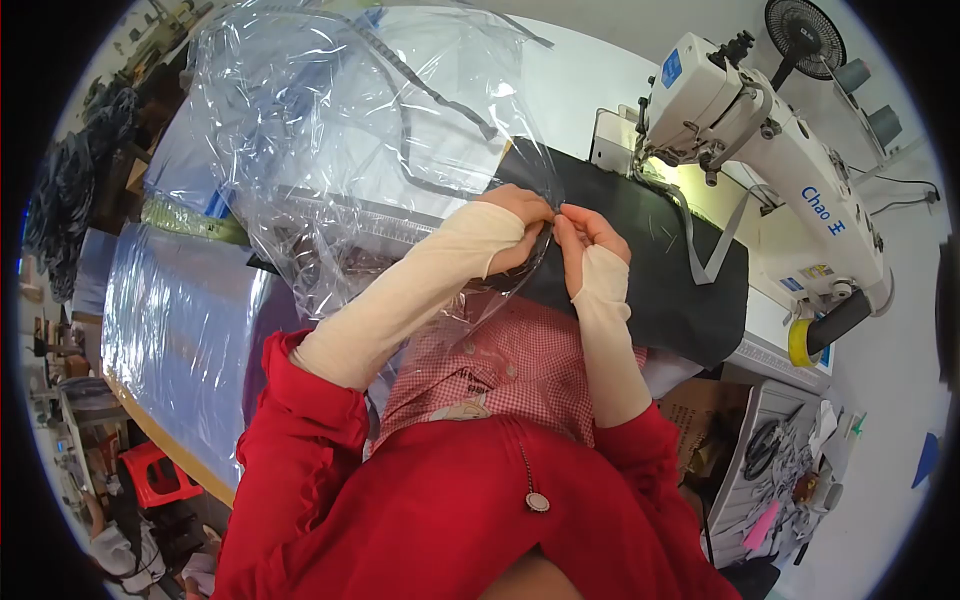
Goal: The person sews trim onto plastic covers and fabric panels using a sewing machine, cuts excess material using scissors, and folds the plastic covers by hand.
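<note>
So, the clear plastic sheet sits mostly left of the hands and past them, all crinkly, with a gray strip curling through it. It's too rumpled to have one clean long axis, but the edge at the hands runs roughly away from the body. Left hand is nearer the bulk, fingers closed on that edge; right hand meets it from the other side, thumb and forefinger pinching. Can't tell if it's film or trim between the fingertips.

As for the room: red stool down on the far left, then a shiny stack of film, then the white table. A black panel lies under the right hand, and past it there's a white sewing machine, needle end toward the hands, with a fan behind it.
</note>
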`<state>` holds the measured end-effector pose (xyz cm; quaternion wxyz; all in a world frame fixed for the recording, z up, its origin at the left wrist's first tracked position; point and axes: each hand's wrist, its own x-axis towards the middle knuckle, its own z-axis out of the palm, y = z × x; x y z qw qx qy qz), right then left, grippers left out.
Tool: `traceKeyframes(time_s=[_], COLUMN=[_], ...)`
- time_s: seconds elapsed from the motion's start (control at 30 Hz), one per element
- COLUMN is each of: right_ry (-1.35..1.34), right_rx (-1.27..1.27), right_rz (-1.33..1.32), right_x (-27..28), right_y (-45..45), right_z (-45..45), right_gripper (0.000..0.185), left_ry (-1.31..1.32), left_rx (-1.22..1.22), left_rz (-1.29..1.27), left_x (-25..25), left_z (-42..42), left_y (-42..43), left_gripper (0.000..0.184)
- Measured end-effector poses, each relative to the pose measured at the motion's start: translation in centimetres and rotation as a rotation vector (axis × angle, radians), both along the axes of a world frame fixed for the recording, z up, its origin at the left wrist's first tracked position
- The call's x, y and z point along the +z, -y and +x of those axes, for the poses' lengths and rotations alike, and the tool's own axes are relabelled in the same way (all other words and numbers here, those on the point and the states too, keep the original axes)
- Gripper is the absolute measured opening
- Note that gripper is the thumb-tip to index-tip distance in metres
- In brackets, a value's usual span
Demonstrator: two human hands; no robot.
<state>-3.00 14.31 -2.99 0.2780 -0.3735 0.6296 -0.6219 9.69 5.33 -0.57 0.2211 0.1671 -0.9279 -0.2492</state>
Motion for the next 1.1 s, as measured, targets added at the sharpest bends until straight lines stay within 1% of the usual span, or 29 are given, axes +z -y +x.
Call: traceKeyframes(time_s=[0.07, 0.1, 0.17, 0.2, 0.27, 0.4, 0.47, 0.5, 0.57, 0.6, 0.67, 0.8, 0.87, 1.0, 1.07, 1.1], right_ry=[-0.158, -0.157, -0.636, -0.636, -0.631, -0.587, -0.554, -0.552, -0.661, -0.661, -0.496, -0.392, -0.185, -0.22, -0.174, -0.174], right_rx=[-0.042, -0.045, -0.064, -0.066, -0.047, -0.028, -0.008, -0.012, 0.014, 0.012, 0.019, -0.007, -0.028, -0.045, -0.06, -0.06], right_rz=[0.004, 0.006, 0.036, 0.038, 0.049, 0.019, -0.005, 0.002, -0.075, -0.072, -0.007, 0.001, 0.033, 0.093, 0.104, 0.108], right_x=[-0.4, -0.2, 0.3, 0.2, 0.1, -0.1, 0.0, -0.2, -0.4, -0.4, -0.2, -0.4, -0.4, -0.8, -0.8, -0.7], right_y=[0.3, 0.3, 0.2, 0.2, 0.2, -0.6, -1.0, -1.0, -0.7, -0.7, -0.8, -0.7, -0.6, -0.9, -1.2, -1.5], right_z=[0.0, -0.1, -0.5, -0.6, -0.8, -1.2, -1.3, -1.4, -1.9, -1.9, -1.8, -1.7, -1.6, -2.1, -2.1, -1.9], right_gripper=[0.012, 0.012, 0.008, 0.008, 0.01, 0.01, 0.01, 0.01, 0.011, 0.011, 0.011, 0.01, 0.01, 0.013, 0.016, 0.016], left_ry=[0.162, 0.163, -0.013, -0.012, -0.089, -0.085, -0.082, -0.079, -0.115, -0.114, -0.118, -0.126, -0.15, -0.17, -0.109, -0.11], left_rx=[0.076, 0.073, 0.018, 0.016, -0.064, 0.006, -0.063, -0.069, -0.072, -0.074, -0.063, -0.071, -0.033, -0.055, -0.044, -0.044], left_rz=[0.161, 0.162, 0.18, 0.181, 0.139, 0.14, -0.011, -0.005, -0.013, -0.011, -0.066, -0.1, -0.047, -0.077, -0.193, -0.189], left_x=[0.9, 0.8, 0.6, 0.6, 0.6, -0.1, -0.3, -0.5, -0.9, -1.1, -1.3, -1.2, -1.0, -1.3, -1.4, -1.4], left_z=[0.1, 0.2, 0.6, 0.7, 0.8, 0.7, 0.4, 0.4, 0.2, 0.1, 0.2, 0.0, 0.0, 0.0, -0.1, -0.1], left_y=[-0.1, -0.1, 0.0, 0.0, 0.0, 0.1, 0.2, 0.2, 0.5, 0.5, 0.3, -0.1, -0.3, -0.2, -0.2, -0.3], left_gripper=[0.029, 0.029, 0.029, 0.029, 0.03, 0.03, 0.027, 0.027, 0.023, 0.023, 0.021, 0.024, 0.026, 0.027, 0.033, 0.033])
